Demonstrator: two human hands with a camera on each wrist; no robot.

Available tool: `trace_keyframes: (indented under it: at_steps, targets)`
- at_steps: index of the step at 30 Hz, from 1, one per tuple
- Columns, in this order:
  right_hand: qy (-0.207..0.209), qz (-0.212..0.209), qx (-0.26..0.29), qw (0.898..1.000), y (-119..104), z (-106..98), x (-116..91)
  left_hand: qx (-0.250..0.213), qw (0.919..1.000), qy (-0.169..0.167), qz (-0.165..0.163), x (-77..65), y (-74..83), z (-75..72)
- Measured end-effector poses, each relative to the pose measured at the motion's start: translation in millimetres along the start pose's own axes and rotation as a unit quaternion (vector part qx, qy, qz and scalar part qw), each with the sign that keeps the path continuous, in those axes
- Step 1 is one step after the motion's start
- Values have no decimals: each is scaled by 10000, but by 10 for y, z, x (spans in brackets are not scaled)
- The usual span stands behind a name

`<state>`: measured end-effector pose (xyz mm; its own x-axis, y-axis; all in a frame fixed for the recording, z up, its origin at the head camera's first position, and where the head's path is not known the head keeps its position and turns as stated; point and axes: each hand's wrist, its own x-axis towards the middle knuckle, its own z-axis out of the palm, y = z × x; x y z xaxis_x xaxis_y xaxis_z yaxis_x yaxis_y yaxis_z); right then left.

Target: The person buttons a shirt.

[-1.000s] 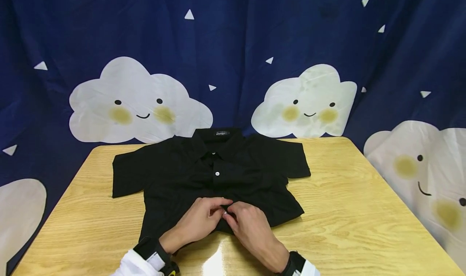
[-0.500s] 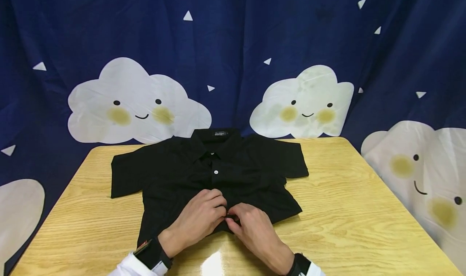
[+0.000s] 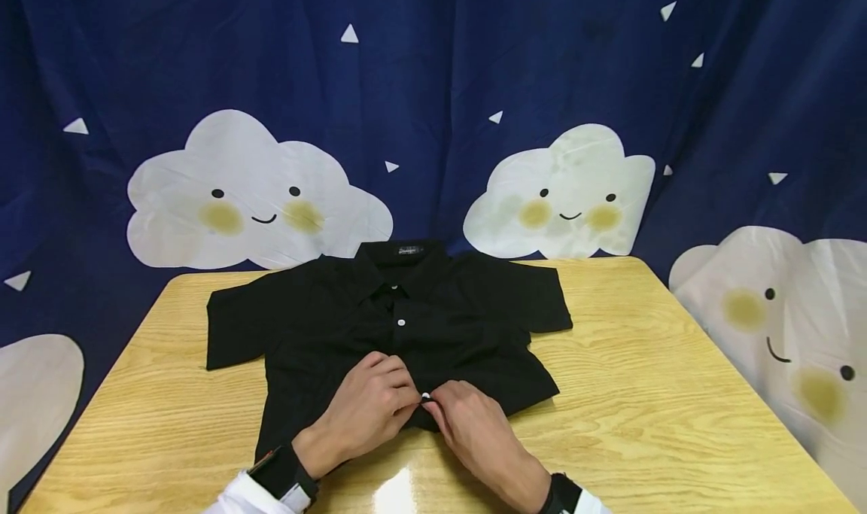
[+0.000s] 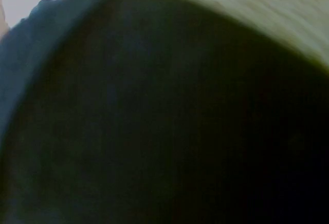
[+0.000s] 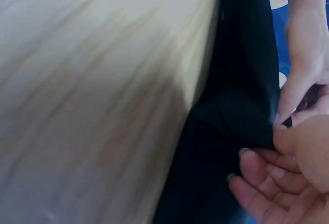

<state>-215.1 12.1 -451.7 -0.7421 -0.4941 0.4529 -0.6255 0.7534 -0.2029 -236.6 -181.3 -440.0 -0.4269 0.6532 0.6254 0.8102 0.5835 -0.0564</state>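
Note:
A black short-sleeved shirt (image 3: 318, 326) lies front up, its collar at the far side and its lower part bunched near me. Both hands meet at the button placket. My left hand (image 3: 369, 401) pinches the placket from the left, fingers curled. Opposite it, my right hand (image 3: 477, 431) pinches the cloth between thumb and index finger. A white button (image 3: 425, 396) shows between the two sets of fingertips. Higher up the placket sits another white button (image 3: 401, 322). In the right wrist view the right hand's other fingers (image 5: 267, 183) lie curled against the shirt. Dark blur fills most of the left wrist view.
The shirt rests on a light wooden table (image 3: 643, 393), with bare wood on both sides of it. Behind the table hangs a dark blue curtain (image 3: 420, 85) printed with smiling clouds. Each wrist wears a black band (image 3: 284, 472) below a white sleeve.
My left hand's index finger, stretched over toward the right hand a second ago, has drawn back and curled. The white button now shows plainly between the fingertips. My right hand has barely moved.

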Motion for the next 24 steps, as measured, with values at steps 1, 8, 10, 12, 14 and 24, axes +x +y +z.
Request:
trace_keyframes:
  at_steps: [1,8,10,12,14,24]
  targets:
    - [-34,-9,-16,10000,-11,-12,12,-67,9999,54,-51,-2,-1,-4]
    - [33,-20,356,9994,-54,-46,101,-391,9987,241,-227,-13,-57,-20]
    - [150,-70,313,9994,-47,-24,121,-382,9990,150,-183,-13,-85,-27]
    - [280,-129,170,9994,-36,2,145,-332,9994,-47,-115,-12,-119,-39]
    - [390,-164,-60,9991,-24,28,174,-154,9994,-303,-66,-13,-156,-48]
    - [20,-551,-646,9964,-27,160,367,1115,9872,-1132,158,-89,-217,-1]
